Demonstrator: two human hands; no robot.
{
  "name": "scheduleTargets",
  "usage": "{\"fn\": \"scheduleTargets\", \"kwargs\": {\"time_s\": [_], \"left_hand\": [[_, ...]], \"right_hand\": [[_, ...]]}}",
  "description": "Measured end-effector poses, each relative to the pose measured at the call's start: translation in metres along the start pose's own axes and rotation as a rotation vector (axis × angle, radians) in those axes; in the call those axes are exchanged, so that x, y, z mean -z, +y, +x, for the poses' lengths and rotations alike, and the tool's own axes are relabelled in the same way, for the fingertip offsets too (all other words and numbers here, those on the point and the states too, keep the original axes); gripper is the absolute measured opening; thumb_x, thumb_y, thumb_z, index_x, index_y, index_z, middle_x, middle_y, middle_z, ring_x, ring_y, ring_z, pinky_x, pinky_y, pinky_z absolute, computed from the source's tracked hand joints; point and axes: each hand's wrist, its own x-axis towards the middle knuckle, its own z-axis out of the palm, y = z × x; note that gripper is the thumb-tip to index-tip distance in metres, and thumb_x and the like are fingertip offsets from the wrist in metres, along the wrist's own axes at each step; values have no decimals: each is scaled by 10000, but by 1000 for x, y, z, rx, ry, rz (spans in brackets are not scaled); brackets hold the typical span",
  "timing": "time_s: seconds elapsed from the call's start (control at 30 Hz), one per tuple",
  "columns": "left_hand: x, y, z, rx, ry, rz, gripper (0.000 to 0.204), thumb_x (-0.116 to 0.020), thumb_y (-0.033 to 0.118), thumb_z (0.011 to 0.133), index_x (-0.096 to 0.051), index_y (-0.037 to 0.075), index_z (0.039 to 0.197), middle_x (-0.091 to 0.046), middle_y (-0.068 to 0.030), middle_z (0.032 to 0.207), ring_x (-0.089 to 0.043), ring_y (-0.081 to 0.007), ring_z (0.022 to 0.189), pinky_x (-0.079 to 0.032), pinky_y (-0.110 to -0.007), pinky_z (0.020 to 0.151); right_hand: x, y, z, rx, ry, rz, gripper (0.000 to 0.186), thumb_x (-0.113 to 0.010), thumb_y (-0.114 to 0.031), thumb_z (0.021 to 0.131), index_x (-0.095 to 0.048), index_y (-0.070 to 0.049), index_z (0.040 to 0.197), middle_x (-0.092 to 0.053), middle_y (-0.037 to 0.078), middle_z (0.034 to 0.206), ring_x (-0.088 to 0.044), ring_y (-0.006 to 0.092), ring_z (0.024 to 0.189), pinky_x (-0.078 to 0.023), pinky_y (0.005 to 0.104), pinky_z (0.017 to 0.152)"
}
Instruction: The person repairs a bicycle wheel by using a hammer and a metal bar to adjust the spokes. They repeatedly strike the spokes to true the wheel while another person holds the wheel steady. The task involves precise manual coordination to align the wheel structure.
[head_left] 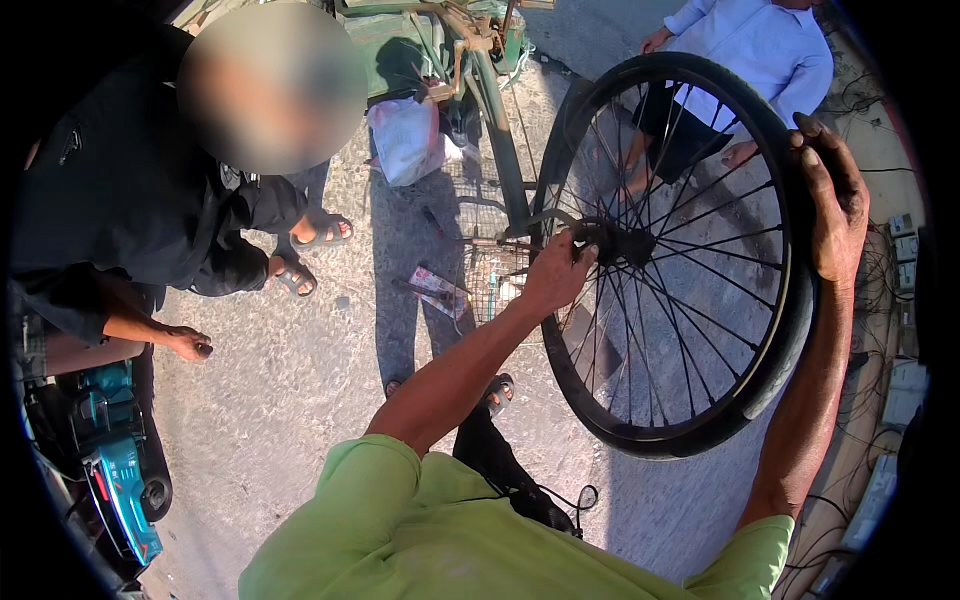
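A black-spoked bicycle wheel (pixel 752 395) with a black tyre stands in front of me, right of centre. My left hand (pixel 562 272) is closed at the axle end (pixel 588 240) beside the hub, its fingers pinched there and partly hiding what they grip. My right hand (pixel 838 205) holds the tyre at the upper right, palm against its outer side and fingertips bent over its edge. A dull green bicycle frame tube (pixel 500 140) runs down toward the hub from the top.
At left a person in dark clothes (pixel 130 190) sits close by; another person in a light shirt (pixel 745 45) is behind the wheel. A wire basket (pixel 490 275), white bag (pixel 405 140) and teal machine (pixel 125 490) are around me. Boxes with loose cables (pixel 905 390) line the right edge.
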Motion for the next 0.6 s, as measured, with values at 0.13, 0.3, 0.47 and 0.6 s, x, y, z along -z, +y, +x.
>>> {"fn": "scheduleTargets", "kwargs": {"time_s": [0.13, 0.3, 0.47, 0.6], "left_hand": [[21, 10, 18, 83, -204, -28, 321, -599, 265, 964, -605, 14, 1164, -680, -140, 920, -649, -226, 825, -505, -376, 753], [101, -94, -20, 413, -40, -237, 310, -648, 230, 946, -631, 2, 1156, -638, -79, 781, -577, -132, 692, -488, -309, 661], [152, -281, -114, 673, -44, 256, 266, -678, 216, 877, -713, 5, 1034, -715, -130, 819, -683, -195, 717, -508, -340, 670], [151, -412, -154, 723, -303, 427, 271, -677, 266, 847, -726, 68, 1026, -718, -171, 998, -686, -355, 948, -529, -409, 829]], "right_hand": [[-7, 11, -1, 11, 107, -133, 474, -676, -351, 920, -630, -82, 1307, -680, 120, 1153, -630, 245, 1119, -478, 386, 1010], [-24, 58, -12, -2, 167, -213, 503, -672, -398, 915, -621, -112, 1325, -679, 127, 1177, -633, 269, 1143, -486, 418, 1029], [-47, 90, -53, -167, 146, -378, 514, -667, -403, 916, -610, -111, 1335, -674, 130, 1186, -631, 270, 1144, -487, 416, 1025], [-93, 137, -62, -249, 101, -453, 523, -664, -407, 916, -602, -111, 1342, -670, 132, 1193, -630, 270, 1144, -488, 414, 1021]]}}
